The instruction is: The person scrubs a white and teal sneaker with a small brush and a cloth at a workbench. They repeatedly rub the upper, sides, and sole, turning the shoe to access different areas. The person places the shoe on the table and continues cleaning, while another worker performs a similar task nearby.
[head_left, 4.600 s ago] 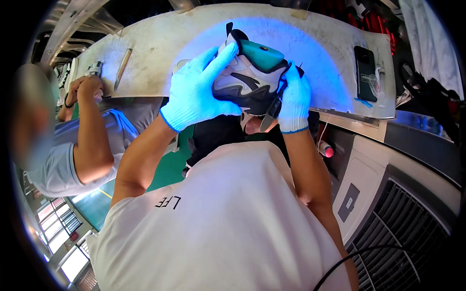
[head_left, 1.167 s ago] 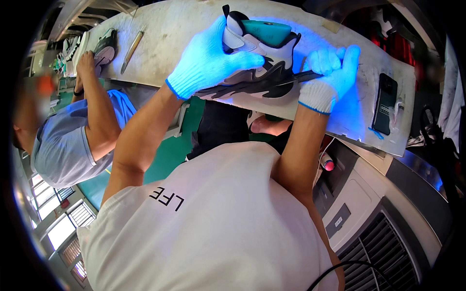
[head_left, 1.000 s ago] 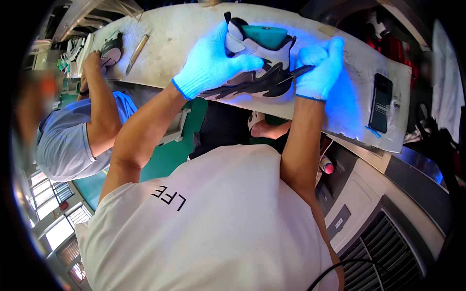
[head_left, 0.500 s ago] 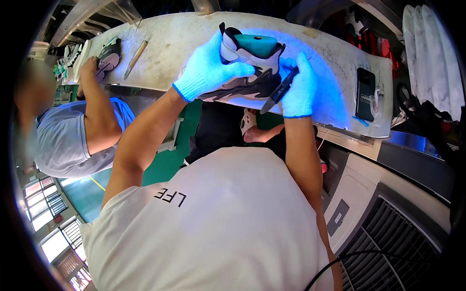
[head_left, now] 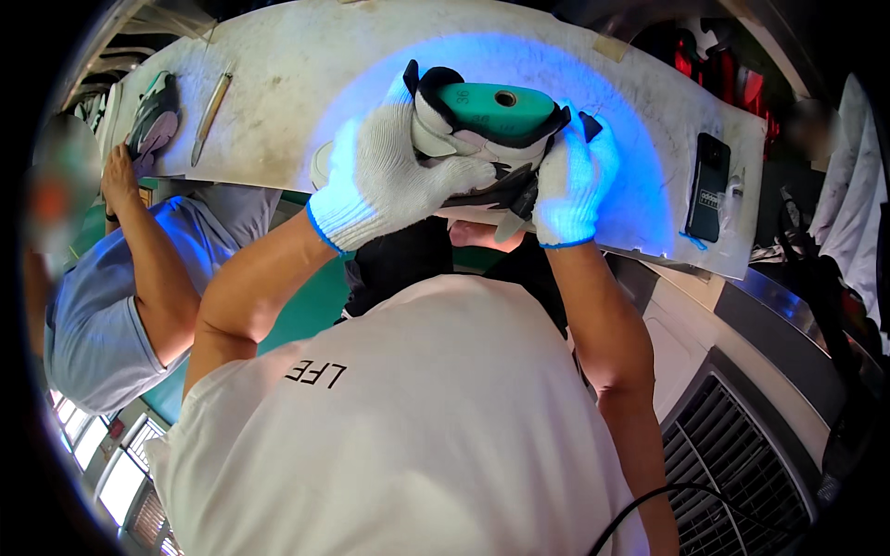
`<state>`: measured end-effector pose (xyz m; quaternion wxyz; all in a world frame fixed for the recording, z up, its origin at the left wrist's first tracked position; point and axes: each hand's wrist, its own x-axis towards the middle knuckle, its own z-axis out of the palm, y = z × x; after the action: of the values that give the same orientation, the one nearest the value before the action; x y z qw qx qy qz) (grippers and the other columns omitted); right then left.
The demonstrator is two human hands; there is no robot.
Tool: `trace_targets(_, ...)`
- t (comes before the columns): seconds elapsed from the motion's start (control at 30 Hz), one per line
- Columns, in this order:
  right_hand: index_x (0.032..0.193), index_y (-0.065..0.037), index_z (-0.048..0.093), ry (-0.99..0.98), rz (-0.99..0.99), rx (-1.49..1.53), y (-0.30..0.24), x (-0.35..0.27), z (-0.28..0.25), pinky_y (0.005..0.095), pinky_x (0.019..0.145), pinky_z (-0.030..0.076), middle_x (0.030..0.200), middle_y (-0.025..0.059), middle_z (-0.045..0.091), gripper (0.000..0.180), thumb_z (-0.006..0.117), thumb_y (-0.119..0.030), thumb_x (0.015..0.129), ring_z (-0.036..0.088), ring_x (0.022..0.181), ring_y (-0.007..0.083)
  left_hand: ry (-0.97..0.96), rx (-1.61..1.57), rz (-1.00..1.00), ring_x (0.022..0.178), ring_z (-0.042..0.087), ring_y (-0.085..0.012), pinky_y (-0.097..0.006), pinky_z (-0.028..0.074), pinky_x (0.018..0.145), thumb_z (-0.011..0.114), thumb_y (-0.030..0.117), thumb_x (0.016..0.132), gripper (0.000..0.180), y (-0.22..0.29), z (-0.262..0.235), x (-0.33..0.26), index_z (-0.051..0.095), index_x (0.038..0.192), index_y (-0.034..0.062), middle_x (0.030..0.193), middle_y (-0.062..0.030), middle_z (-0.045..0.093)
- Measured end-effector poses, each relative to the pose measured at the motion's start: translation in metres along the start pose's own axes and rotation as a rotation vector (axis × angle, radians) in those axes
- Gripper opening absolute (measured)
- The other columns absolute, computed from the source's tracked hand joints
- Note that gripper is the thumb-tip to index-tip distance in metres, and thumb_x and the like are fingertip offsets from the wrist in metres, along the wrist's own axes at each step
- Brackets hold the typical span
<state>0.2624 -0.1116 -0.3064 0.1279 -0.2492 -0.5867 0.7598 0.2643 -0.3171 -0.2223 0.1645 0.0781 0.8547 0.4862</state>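
Observation:
My left hand [head_left: 385, 171], in a white knit glove with a blue cuff edge, is closed around a grey, white and black sneaker [head_left: 443, 142]. A teal-green shoe last [head_left: 482, 111] with a round hole on top fills the shoe's opening. My right hand [head_left: 575, 181], gloved alike, is at the shoe's right end, its fingers bent against the collar. A dark pen-shaped tool [head_left: 514, 222] is gripped in it, its grey end sticking out below the shoe. Part of the tool and the shoe's far side are hidden.
A blue-violet light patch falls on the pale workbench [head_left: 297, 65]. A black phone [head_left: 709, 190] lies at right, beside a small clear item. At left lies a light-handled knife [head_left: 211, 120]; a co-worker's hand [head_left: 118, 176] holds another sneaker [head_left: 156, 125].
The shoe has turned a little, showing more of the last's top. My right hand has moved in against the shoe's collar, and the tool now points more steeply down. The view has shifted slightly.

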Motion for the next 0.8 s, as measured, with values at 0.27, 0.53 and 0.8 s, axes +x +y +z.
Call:
trace_targets(0.27, 0.094, -0.008, 0.068, -0.267, 0.213, 0.128, -0.011, 0.013, -0.018, 0.0310, 0.080, 0.046, 0.089, -0.0002, 0.062, 0.025, 0.068, -0.026, 0.111, 0.056, 0.083, 0.0125, 0.088, -0.162, 0.158, 0.106, 0.078, -0.0217, -0.039, 0.063, 0.096, 0.096, 0.019, 0.086, 0.065, -0.001, -0.003, 0.005, 0.064, 0.139, 0.0013, 0.117, -0.0113, 0.080)
trace_targets(0.53, 0.100, 0.002, 0.072, -0.168, -0.066, -0.112, 0.012, 0.011, -0.020, 0.0343, 0.082, 0.054, 0.091, 0.0050, 0.068, 0.020, 0.071, -0.016, 0.108, 0.064, 0.088, 0.0131, 0.173, 0.063, 0.190, 0.102, 0.080, -0.0321, -0.040, 0.064, 0.089, 0.102, 0.043, 0.078, 0.078, -0.016, 0.015, -0.009, 0.068, 0.137, 0.0055, 0.117, -0.0160, 0.080)
trace_targets(0.8, 0.114, -0.004, 0.079, -0.277, 0.086, -0.111, -0.030, 0.030, -0.027, 0.0353, 0.072, 0.054, 0.085, 0.0068, 0.070, 0.028, 0.077, -0.031, 0.106, 0.066, 0.077, 0.0171, 0.130, 0.160, 0.094, 0.115, 0.075, -0.0398, -0.046, 0.059, 0.102, 0.096, 0.050, 0.078, 0.093, 0.001, -0.014, 0.004, 0.058, 0.144, -0.0018, 0.123, -0.0240, 0.077)
